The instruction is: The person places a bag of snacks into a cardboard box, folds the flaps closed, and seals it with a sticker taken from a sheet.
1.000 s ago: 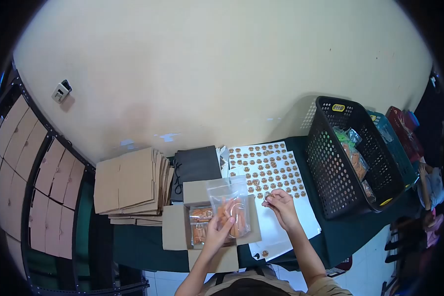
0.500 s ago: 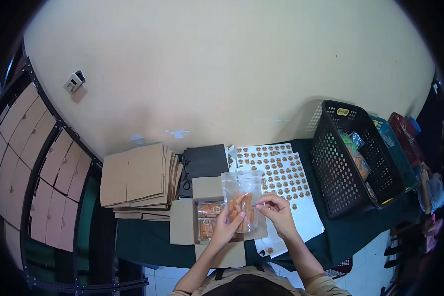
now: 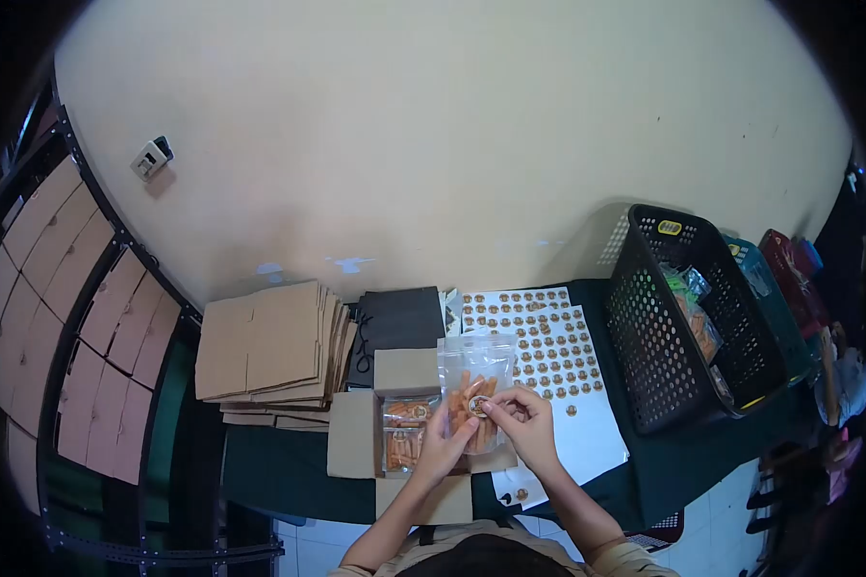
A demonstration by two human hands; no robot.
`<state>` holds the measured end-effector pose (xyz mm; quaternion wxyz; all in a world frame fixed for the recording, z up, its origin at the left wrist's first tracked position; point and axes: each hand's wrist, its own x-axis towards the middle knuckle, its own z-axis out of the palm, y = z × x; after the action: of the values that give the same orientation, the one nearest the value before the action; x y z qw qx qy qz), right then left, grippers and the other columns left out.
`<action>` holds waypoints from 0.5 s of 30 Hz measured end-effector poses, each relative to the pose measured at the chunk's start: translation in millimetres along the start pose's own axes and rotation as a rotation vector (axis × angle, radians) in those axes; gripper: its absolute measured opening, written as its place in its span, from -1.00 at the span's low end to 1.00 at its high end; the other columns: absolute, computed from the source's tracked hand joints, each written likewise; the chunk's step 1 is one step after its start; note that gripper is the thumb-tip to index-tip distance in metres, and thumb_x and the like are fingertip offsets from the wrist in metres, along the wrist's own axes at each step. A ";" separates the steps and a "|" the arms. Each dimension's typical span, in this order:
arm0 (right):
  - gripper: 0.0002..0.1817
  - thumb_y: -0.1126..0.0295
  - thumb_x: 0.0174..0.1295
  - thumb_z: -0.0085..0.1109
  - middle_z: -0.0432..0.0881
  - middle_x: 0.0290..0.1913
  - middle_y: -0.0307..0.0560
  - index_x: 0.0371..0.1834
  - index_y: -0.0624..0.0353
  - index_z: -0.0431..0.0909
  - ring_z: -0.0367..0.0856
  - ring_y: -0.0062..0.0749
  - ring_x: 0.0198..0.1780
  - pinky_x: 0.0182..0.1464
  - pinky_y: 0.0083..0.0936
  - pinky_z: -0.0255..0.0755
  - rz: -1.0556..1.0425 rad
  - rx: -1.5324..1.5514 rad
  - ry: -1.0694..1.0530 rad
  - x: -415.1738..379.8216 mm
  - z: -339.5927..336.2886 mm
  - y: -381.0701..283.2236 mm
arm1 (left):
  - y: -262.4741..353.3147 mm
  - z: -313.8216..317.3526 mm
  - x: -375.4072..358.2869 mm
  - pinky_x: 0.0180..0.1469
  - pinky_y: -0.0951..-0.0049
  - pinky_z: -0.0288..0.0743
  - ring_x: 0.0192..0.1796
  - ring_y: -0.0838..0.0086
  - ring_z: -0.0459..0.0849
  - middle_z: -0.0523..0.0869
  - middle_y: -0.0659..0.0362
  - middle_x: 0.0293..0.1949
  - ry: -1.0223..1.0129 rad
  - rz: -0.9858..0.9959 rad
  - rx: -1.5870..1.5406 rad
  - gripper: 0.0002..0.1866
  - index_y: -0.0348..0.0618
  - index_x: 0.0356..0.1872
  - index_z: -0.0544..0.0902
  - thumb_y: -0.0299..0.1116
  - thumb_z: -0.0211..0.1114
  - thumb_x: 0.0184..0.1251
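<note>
My left hand (image 3: 442, 448) grips the lower left side of a clear zip bag (image 3: 476, 354) filled with orange-brown stick snacks, its thumb across the front. My right hand (image 3: 527, 423) pinches a round sticker (image 3: 478, 406) against the front of that bag. Below the bag stands an open cardboard box (image 3: 352, 435) with its flaps folded out. Inside it lie packed snack bags (image 3: 403, 448) with round labels; part of the box is hidden by my hands. Sheets of round stickers (image 3: 554, 351) lie just right of the bag.
Folded cardboard boxes (image 3: 260, 341) are stacked at the left, beside a black folder (image 3: 394, 317). On the right stands a black perforated basket (image 3: 649, 332) holding several bags. A shelf rack of boxes (image 3: 115, 351) fills the far left. Dark green cloth (image 3: 279, 471) covers the table.
My right hand has moved left with the sticker, from beside the bag's edge onto its front. My left hand still holds the bag, nearly in place.
</note>
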<state>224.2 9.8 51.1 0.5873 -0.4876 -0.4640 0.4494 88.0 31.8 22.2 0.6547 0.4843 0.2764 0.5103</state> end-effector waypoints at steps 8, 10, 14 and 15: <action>-0.89 0.43 -0.08 0.36 0.26 -0.49 -0.33 -0.47 0.15 0.65 0.15 -0.62 -0.41 -0.39 -0.67 0.01 -0.213 -0.279 0.303 6.1 -2.5 -0.3 | -1.4 19.0 13.6 0.04 0.55 0.40 0.01 0.58 0.50 0.50 0.14 0.07 0.043 -0.055 -0.002 -0.58 -0.30 0.19 0.32 -0.45 0.11 0.33; -0.89 0.43 -0.08 0.37 0.27 -0.42 -0.30 -0.47 0.15 0.65 0.18 -0.59 -0.36 -0.35 -0.65 0.04 -0.233 -0.261 0.331 6.3 -3.6 -3.5 | -3.4 21.8 14.9 0.05 0.55 0.39 0.05 0.56 0.47 0.45 0.10 0.17 0.048 -0.047 0.023 -0.58 -0.30 0.21 0.31 -0.45 0.08 0.35; -0.88 0.41 -0.09 0.38 0.28 -0.38 -0.28 -0.46 0.13 0.65 0.20 -0.56 -0.32 -0.30 -0.64 0.07 -0.225 -0.275 0.327 9.1 -7.1 -0.4 | -2.1 24.1 17.6 0.06 0.54 0.38 0.10 0.54 0.46 0.42 0.09 0.21 0.037 -0.012 0.025 -0.57 -0.31 0.22 0.30 -0.43 0.07 0.36; -0.87 0.41 -0.10 0.39 0.28 -0.35 -0.26 -0.46 0.13 0.65 0.23 -0.54 -0.28 -0.25 -0.63 0.10 -0.229 -0.289 0.318 9.4 -7.2 0.1 | -3.9 22.7 17.3 0.08 0.53 0.37 0.11 0.53 0.45 0.42 0.09 0.21 0.046 -0.037 0.013 -0.58 -0.31 0.22 0.31 -0.43 0.06 0.37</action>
<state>232.9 17.8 51.2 0.6242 -0.5755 -0.4776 0.2263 114.6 39.9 29.4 0.6544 0.4715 0.3036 0.5072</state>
